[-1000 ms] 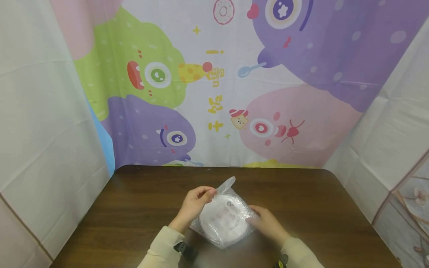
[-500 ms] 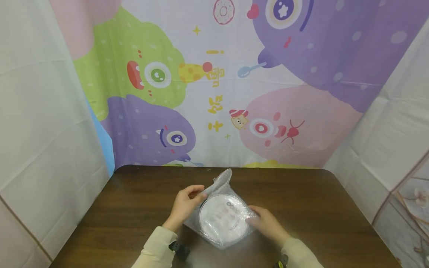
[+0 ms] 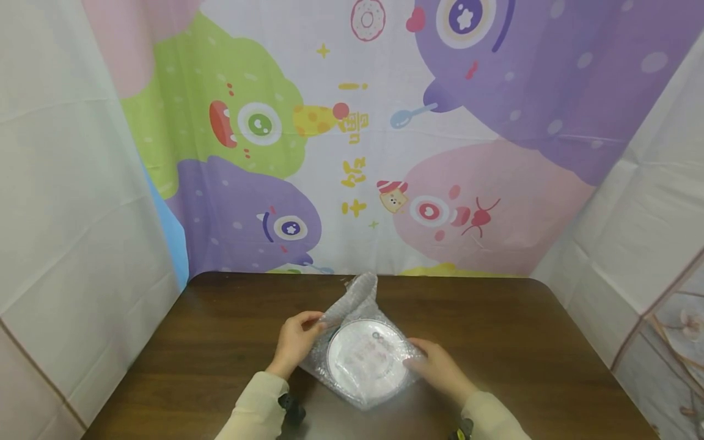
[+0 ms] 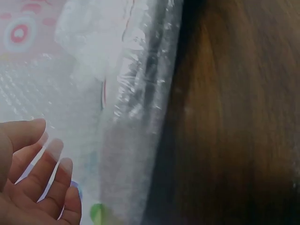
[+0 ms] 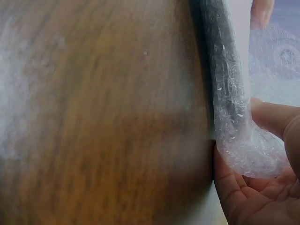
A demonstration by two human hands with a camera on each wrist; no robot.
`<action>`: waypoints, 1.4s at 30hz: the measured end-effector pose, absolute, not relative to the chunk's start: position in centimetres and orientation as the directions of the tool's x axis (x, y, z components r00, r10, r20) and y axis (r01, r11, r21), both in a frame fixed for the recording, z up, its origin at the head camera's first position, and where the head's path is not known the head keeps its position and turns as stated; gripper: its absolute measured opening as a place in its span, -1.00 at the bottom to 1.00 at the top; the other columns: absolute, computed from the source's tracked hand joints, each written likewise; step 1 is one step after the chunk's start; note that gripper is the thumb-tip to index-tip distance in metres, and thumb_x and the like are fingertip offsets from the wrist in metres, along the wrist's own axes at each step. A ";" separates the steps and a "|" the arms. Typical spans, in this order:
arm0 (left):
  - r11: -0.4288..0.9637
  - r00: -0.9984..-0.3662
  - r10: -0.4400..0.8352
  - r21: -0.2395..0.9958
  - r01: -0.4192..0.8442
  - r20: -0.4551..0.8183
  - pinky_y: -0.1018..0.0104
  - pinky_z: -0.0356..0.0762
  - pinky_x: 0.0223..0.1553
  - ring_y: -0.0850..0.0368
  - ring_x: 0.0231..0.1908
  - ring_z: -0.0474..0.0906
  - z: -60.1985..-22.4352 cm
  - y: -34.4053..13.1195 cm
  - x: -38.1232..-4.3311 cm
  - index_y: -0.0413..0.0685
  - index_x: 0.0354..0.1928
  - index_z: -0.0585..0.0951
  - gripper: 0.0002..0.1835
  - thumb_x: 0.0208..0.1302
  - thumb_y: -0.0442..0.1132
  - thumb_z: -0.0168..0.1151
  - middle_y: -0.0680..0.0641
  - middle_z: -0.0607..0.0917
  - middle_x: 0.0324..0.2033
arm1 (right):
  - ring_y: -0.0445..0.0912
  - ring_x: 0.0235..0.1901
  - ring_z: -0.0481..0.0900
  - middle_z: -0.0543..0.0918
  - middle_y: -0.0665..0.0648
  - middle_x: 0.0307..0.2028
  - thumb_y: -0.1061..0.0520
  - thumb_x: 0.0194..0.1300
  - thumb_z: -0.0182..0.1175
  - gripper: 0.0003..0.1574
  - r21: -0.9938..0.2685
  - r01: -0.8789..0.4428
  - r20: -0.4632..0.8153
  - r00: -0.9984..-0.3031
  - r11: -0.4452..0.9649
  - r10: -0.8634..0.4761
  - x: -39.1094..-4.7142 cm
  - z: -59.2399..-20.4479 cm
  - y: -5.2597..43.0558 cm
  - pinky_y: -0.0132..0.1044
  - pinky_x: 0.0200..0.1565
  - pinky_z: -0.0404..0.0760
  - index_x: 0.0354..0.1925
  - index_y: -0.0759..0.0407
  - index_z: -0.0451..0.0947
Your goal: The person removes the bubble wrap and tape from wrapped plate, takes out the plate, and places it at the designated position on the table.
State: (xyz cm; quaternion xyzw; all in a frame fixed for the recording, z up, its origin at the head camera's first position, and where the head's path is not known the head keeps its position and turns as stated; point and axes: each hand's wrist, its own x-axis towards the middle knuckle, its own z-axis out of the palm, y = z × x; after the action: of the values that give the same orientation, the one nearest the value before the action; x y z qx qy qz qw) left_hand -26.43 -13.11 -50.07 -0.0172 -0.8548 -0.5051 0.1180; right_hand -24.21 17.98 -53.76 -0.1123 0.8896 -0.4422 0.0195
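A round white plate [image 3: 365, 360] with a thin dark rim and faint print lies inside clear bubble wrap [image 3: 352, 305] on the brown table. At the upper left of the plate, my left hand [image 3: 295, 343] pinches the wrap's lifted flap. In the left wrist view, fingertips [image 4: 55, 146] of that hand show through the film, with the thumb on the near side. My right hand [image 3: 437, 366] holds the wrapped right edge, thumb above and fingers below. The bunched wrap corner sits in its grip in the right wrist view.
The dark wooden table [image 3: 220, 342] ends at a back edge against a hanging cloth [image 3: 352, 244] printed with cartoon monsters. Pale cloth panels stand at the left [image 3: 77, 214] and right [image 3: 632, 244]. Dark straps with cameras [image 3: 293, 408] sit on both wrists.
My left hand has moved left and slightly down from the plate's top, drawing the flap away from it. More of the flap now stands up towards the back. The right hand has stayed in place.
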 end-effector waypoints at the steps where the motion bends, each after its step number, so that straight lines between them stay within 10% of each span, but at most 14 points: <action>1: 0.495 -0.972 -0.101 0.858 0.137 0.213 0.18 0.60 -0.09 -0.02 -0.12 0.66 -50.3 -13.2 -26.5 -0.17 -0.15 0.73 -0.82 0.20 -0.33 0.34 -0.15 0.77 -0.20 | 0.24 0.18 0.53 0.63 0.31 0.12 0.12 0.18 0.34 -0.40 -0.792 -0.184 0.065 -0.974 0.582 -0.219 -24.2 -53.8 18.0 0.18 0.25 0.44 0.17 0.31 0.52; 22: 0.452 -0.956 -0.204 0.887 0.099 0.210 0.42 0.50 -0.32 0.14 -0.30 0.60 -51.1 -14.2 -27.4 -0.21 -0.26 0.72 -0.91 0.24 -0.37 0.29 -0.20 0.77 -0.28 | 0.24 0.17 0.54 0.63 0.32 0.12 0.12 0.20 0.33 -0.40 -0.792 -0.202 0.071 -0.968 0.577 -0.242 -24.2 -53.7 18.0 0.19 0.24 0.45 0.17 0.32 0.51; 42: 0.622 -0.923 -0.085 0.744 0.245 0.374 0.04 0.57 -0.03 -0.06 -0.08 0.57 -51.3 -13.5 -26.7 -0.22 -0.01 0.61 -0.70 0.25 -0.27 0.32 -0.18 0.63 -0.09 | 0.26 0.18 0.53 0.62 0.34 0.13 0.13 0.21 0.32 -0.41 -0.794 -0.197 0.064 -0.968 0.576 -0.243 -24.2 -53.6 18.0 0.20 0.25 0.44 0.18 0.32 0.51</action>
State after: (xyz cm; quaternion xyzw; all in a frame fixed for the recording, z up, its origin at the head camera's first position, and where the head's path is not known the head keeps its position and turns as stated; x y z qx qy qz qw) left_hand -26.71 -13.53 -51.27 -0.0455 -0.8802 -0.4325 0.1902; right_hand -24.21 18.02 -53.57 -0.1242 0.8872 -0.4436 0.0260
